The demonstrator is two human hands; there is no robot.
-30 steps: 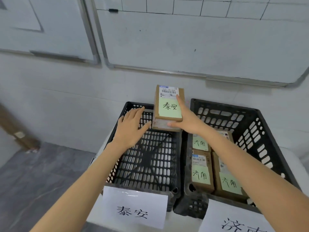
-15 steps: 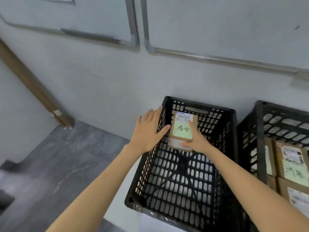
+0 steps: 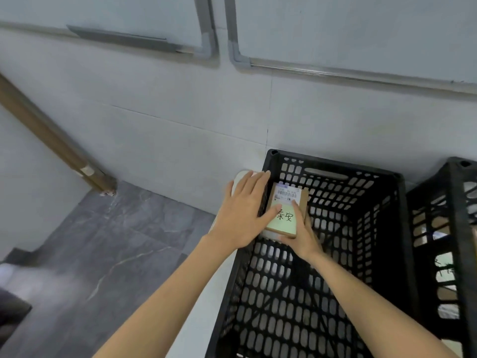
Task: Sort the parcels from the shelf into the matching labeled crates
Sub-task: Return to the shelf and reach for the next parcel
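Head camera view, looking down past two bare forearms at a black crate [image 3: 333,167] with slotted walls, standing on a white tabletop [image 3: 206,306] against a pale wall [image 3: 180,140]. A small brown cardboard parcel [image 3: 300,200] sits at the far left corner of the crate, inside its walls; whether it touches the crate's bottom cannot be told.

The right hand [image 3: 300,235] grips the parcel's near end, fingers curled round it and the index finger lying straight along its top. The left hand [image 3: 242,213] is spread flat, fingers straight, over the crate's left rim just beside the parcel, with the thumb tip touching the parcel's top.

The parcel's top carries a green note [image 3: 281,224] with handwritten black characters, and beyond it a white barcode label [image 3: 286,194].

A second crate [image 3: 459,202], also black, stands right beside the first at the right edge. Grey tiled floor [image 3: 103,241] shows to the left.
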